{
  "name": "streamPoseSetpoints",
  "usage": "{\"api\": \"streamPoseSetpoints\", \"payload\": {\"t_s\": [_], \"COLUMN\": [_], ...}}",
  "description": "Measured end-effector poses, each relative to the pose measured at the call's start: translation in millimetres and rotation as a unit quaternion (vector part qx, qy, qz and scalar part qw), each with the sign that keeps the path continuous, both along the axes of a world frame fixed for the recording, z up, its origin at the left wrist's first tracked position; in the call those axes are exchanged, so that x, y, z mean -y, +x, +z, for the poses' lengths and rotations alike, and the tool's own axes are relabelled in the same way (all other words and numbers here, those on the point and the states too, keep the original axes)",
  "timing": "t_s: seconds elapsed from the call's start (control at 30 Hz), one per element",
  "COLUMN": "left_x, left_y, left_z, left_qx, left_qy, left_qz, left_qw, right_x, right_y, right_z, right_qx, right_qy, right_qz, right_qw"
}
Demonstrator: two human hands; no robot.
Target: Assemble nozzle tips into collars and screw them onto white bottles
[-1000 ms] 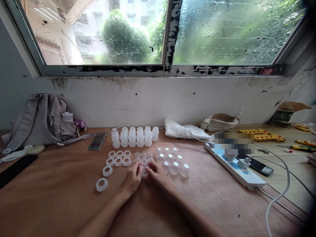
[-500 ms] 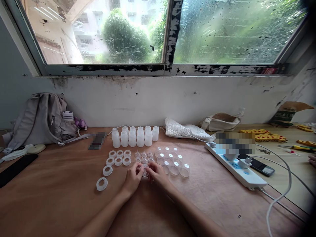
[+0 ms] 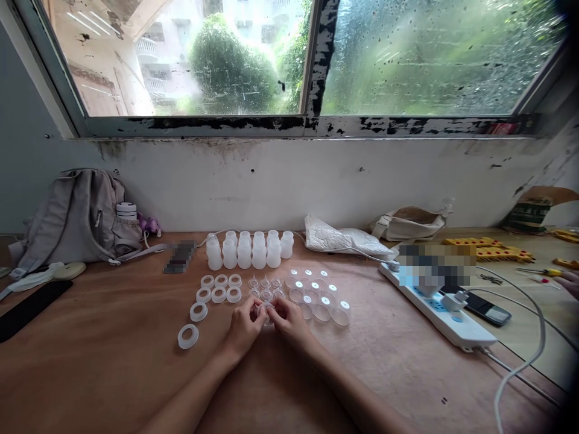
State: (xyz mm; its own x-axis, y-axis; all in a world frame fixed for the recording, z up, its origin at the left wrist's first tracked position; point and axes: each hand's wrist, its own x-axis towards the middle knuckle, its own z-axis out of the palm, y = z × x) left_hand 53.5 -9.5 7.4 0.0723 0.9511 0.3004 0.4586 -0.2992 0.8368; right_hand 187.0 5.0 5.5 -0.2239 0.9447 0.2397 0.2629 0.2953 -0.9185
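Observation:
My left hand [image 3: 244, 328] and my right hand [image 3: 286, 320] meet over the wooden table [image 3: 113, 374], fingers pinched on a small clear silicone nipple [image 3: 266, 311] between them. Just beyond lie more clear nipples [image 3: 265, 284]. Several white rings [image 3: 220, 288] sit to the left, with two larger ones [image 3: 187, 336] nearer me. Several clear domed caps [image 3: 319, 298] lie to the right. A double row of small white bottles [image 3: 249, 249] stands behind, close to the wall.
A grey backpack [image 3: 72, 220] leans at the far left beside a black phone [image 3: 29, 307]. A white bag [image 3: 344, 241], a beige pouch [image 3: 409, 223], a white power strip [image 3: 446, 316] with cables and yellow parts [image 3: 491, 250] lie right. Another person's fingers [image 3: 570, 281] show at the right edge.
Both hands stay together on the nipple, with the fingers shifting slightly around it. The view has drifted a little leftward.

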Motion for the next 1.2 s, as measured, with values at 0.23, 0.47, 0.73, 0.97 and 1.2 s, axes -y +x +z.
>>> {"api": "streamPoseSetpoints", "payload": {"t_s": [0.23, 0.47, 0.73, 0.97, 1.2], "left_x": [2.1, 1.6, 0.2, 0.8, 1.6], "left_y": [0.4, 0.3, 0.2, -0.3, 0.1], "left_z": [1.9, -0.8, 0.3, -1.4, -2.9], "left_qx": [-0.016, -0.009, -0.004, -0.001, -0.020], "left_qy": [0.011, -0.010, -0.001, 0.001, 0.011], "left_qz": [-0.006, -0.027, -0.006, -0.030, -0.019], "left_qw": [1.000, 1.000, 1.000, 1.000, 1.000], "right_x": [0.1, -0.6, 0.8, 1.8, -1.1], "right_y": [2.2, 3.8, 1.3, 4.7, 4.1], "right_z": [2.0, 3.1, 1.6, 5.8, 0.9], "right_qx": [0.020, 0.049, 0.067, 0.064, 0.082], "right_qy": [0.016, 0.035, 0.046, 0.049, 0.056], "right_qz": [-0.018, -0.005, -0.023, -0.013, -0.011], "right_qw": [1.000, 0.998, 0.996, 0.997, 0.995]}}
